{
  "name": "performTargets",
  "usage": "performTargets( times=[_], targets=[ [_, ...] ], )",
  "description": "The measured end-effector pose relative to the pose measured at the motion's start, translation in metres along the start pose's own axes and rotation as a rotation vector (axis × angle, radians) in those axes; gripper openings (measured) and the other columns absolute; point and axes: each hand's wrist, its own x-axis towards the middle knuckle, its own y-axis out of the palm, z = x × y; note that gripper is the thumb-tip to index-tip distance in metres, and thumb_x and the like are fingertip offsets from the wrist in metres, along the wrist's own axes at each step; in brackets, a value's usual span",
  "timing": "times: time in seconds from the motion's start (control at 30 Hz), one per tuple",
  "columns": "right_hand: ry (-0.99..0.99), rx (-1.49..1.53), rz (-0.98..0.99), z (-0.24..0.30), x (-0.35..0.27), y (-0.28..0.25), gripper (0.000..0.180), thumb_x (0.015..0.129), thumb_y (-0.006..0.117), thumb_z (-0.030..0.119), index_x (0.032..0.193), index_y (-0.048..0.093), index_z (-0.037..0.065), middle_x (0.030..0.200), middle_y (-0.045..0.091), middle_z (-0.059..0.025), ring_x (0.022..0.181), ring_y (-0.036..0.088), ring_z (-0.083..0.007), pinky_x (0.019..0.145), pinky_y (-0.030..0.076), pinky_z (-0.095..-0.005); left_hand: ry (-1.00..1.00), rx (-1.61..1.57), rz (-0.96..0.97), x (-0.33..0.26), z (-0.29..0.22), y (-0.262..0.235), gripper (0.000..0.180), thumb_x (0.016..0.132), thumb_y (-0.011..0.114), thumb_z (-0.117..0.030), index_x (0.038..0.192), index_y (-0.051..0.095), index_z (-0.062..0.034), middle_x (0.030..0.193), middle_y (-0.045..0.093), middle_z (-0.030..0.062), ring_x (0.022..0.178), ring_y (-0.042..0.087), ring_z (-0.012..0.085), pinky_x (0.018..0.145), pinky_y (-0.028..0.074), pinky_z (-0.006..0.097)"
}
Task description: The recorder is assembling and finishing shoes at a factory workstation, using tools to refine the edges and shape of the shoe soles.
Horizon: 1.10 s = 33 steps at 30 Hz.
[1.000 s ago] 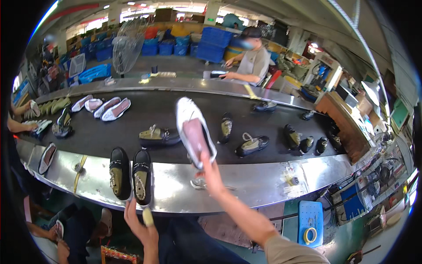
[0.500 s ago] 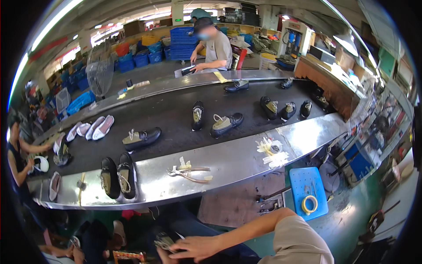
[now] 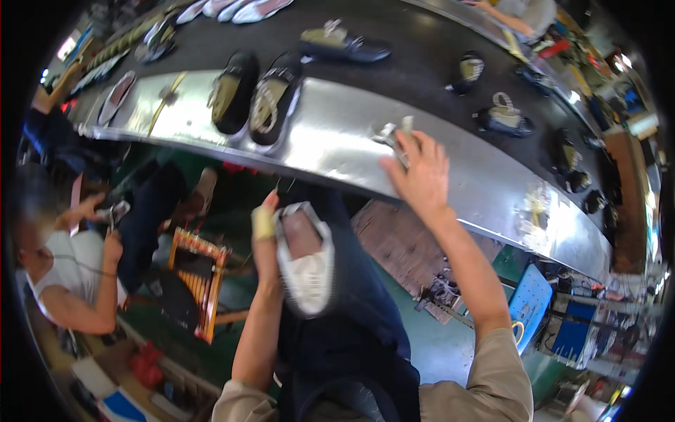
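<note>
L hand (image 3: 266,235) grips white shoe upper (image 3: 306,260) by its side edge, over lap; looks light, floppy. R hand (image 3: 420,172) pinches pale laces (image 3: 392,132) on steel ledge (image 3: 337,151); thin, limp.

A long shiny metal bench (image 3: 330,151) carries two dark shoes (image 3: 253,98) side by side, left of the gripped pale pieces (image 3: 394,133); beyond runs a black conveyor belt (image 3: 415,49) bearing scattered shoes.
</note>
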Motion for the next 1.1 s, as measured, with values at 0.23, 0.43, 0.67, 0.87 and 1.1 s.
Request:
performTargets(
  times=[0.23,0.43,0.67,0.87,1.1],
  targets=[
    [0.027,0.226,0.205,0.003,0.020,-0.024,0.034,0.094,0.072,0.037,0.112,0.068,0.008,0.098,0.065,-0.0108,0.091,0.063,-0.0314,0.080,0.050,-0.0415,0.044,0.682,0.001,-0.006,0.038,-0.033,0.063,0.097,0.068,-0.006,0.154,0.042,-0.0102,0.137,0.056,0.0095,0.128,0.053,0.0211,0.111,0.041,0.034],
    [0.312,0.821,1.049,0.081,-0.074,-0.040,0.038,0.106,0.058,0.037,0.111,0.061,0.000,0.098,0.069,-0.0145,0.085,0.067,-0.0229,0.078,0.052,-0.0375,0.104,0.785,-0.052,-0.006,0.022,-0.030,0.043,0.098,0.067,-0.009,0.138,0.051,-0.0098,0.133,0.059,0.0109,0.122,0.058,0.0215,0.106,0.044,0.034],
    [0.719,1.371,1.362,0.110,-0.107,-0.038,0.035,0.112,0.048,0.027,0.137,0.052,0.003,0.116,0.072,-0.0094,0.099,0.068,-0.0155,0.079,0.055,-0.0315,0.278,0.784,0.061,-0.014,0.011,-0.036,0.039,0.099,0.064,-0.008,0.135,0.049,-0.0067,0.151,0.051,0.0177,0.134,0.054,0.0243,0.112,0.041,0.035],
    [0.905,1.579,1.418,0.105,-0.084,-0.031,0.038,0.113,0.044,0.033,0.133,0.052,0.002,0.091,0.063,-0.0022,0.079,0.063,-0.0129,0.074,0.053,-0.0282,0.277,0.909,0.153,-0.024,-0.008,-0.042,0.050,0.096,0.066,-0.018,0.144,0.054,-0.0092,0.154,0.048,0.0192,0.143,0.047,0.0358,0.117,0.037,0.041],
    [0.783,1.341,1.358,0.127,-0.088,-0.052,0.036,0.111,0.048,0.033,0.123,0.056,0.001,0.091,0.065,-0.0027,0.074,0.064,-0.0138,0.060,0.051,-0.0299,0.316,0.914,0.092,-0.033,-0.005,-0.038,0.042,0.096,0.066,-0.021,0.136,0.060,-0.0106,0.152,0.050,0.0187,0.135,0.054,0.0345,0.111,0.043,0.041]
  ],
)
